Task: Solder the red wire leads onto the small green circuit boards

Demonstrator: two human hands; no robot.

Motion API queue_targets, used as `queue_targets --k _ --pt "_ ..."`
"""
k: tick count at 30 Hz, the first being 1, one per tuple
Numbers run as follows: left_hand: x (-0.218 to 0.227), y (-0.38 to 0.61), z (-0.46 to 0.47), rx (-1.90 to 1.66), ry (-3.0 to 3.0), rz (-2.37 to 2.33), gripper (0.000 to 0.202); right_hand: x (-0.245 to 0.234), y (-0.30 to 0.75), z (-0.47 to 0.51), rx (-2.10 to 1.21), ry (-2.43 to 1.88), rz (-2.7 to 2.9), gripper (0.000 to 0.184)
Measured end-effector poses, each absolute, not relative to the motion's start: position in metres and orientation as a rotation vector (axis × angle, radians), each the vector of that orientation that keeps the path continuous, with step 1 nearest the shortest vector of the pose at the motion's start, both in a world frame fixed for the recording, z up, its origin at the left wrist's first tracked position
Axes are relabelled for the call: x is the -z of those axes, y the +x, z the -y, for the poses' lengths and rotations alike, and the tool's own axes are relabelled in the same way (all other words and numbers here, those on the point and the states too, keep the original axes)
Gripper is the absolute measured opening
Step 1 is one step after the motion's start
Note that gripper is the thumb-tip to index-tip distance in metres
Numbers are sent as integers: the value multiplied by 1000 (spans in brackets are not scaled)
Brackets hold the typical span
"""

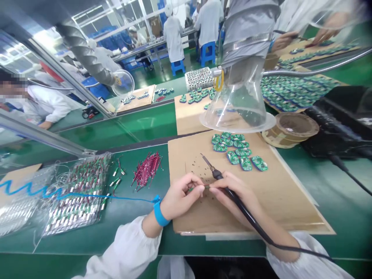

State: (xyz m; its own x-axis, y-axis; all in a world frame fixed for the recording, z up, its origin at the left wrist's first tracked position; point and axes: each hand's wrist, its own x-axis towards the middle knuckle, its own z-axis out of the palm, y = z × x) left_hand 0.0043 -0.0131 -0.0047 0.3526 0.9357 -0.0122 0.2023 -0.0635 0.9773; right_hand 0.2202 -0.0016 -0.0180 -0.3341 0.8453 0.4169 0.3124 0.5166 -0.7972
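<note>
My right hand [236, 192] is closed around a black soldering iron [217, 174]. Its metal tip points up and to the left, above a brown board [279, 197]. My left hand [183, 195], in a blue wrist strap [159, 213], is pinched shut just left of it. A small item between the fingertips of both hands shows only as a hint of green and a thin strand; its kind is hidden. Dark specks lie on the board around my fingers. Beyond the iron sits a cluster of green circuit boards [245, 163].
Red wires [147, 169] lie in a pile left of the board. Farther left is a tray of small wired parts [78, 193]. A clear fume hood [238, 104] hangs overhead, near a round brown tub [290, 130]. Co-workers in white sit beyond the bench; a co-worker's hands [331, 31] work at upper right.
</note>
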Motion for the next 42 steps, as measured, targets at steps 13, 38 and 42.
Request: queue_targets --k 13,38,42 --pt "0 7 16 -746 1608 -1097 22 25 217 6 -771 -903 1936 8" --pt "4 -16 -3 -784 1877 -1481 16 13 249 -5 -834 -1141 1917 28" --pt "6 -17 -6 -801 1915 -1457 12 12 256 -8 -1103 -1106 1546 31"
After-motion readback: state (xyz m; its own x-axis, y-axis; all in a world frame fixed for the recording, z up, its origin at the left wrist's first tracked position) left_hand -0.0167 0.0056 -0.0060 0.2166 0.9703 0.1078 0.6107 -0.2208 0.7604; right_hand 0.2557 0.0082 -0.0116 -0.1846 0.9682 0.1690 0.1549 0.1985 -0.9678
